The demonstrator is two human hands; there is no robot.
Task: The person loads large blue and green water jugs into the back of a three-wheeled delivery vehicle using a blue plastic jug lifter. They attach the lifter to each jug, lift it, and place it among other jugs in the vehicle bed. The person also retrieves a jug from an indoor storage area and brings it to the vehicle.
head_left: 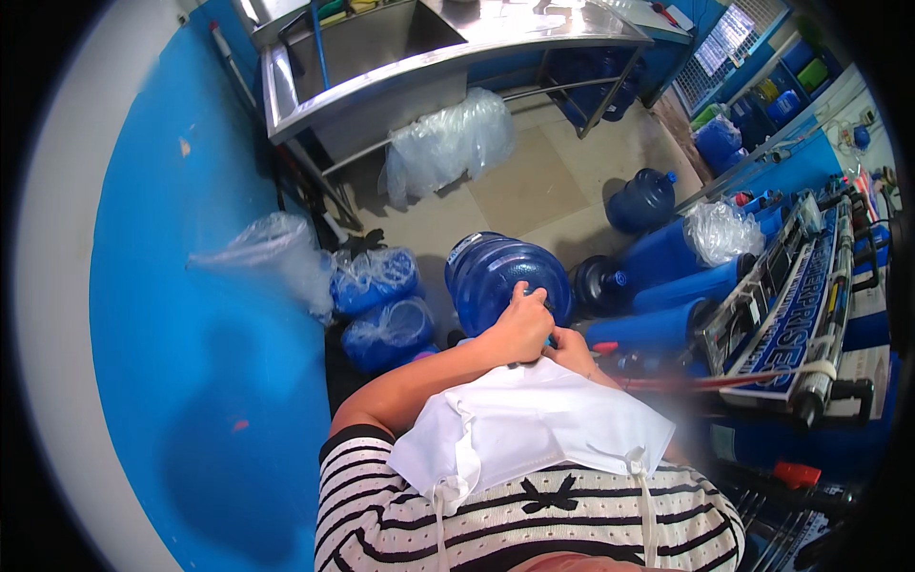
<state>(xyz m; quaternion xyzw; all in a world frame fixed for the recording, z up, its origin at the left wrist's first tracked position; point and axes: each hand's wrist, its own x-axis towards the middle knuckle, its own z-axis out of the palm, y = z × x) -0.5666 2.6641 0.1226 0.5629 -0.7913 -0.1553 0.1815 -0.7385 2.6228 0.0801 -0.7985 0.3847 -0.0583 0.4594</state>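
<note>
A large blue translucent water jug (481, 281) lies tilted in front of me, its ribbed side and rounded end in view. My left hand (520, 326) is at the near end of the jug, its fingers bent and closed around something small. Close beside it, my right hand (572, 353) has its fingers curled in toward the left one. A bit of teal shows between the two hands, too small to name. Part of the right hand is hidden by a white cloth mask (534, 415) hanging over my striped shirt.
Plastic-wrapped blue jugs (376, 281) stand at the left, by a blue wall (143, 315). A steel sink table (381, 86) is ahead, clear plastic bags (448, 143) hanging below. Another jug (640, 202) lies on the tiled floor. Blue cylinders (686, 286) and a frame (791, 315) crowd the right.
</note>
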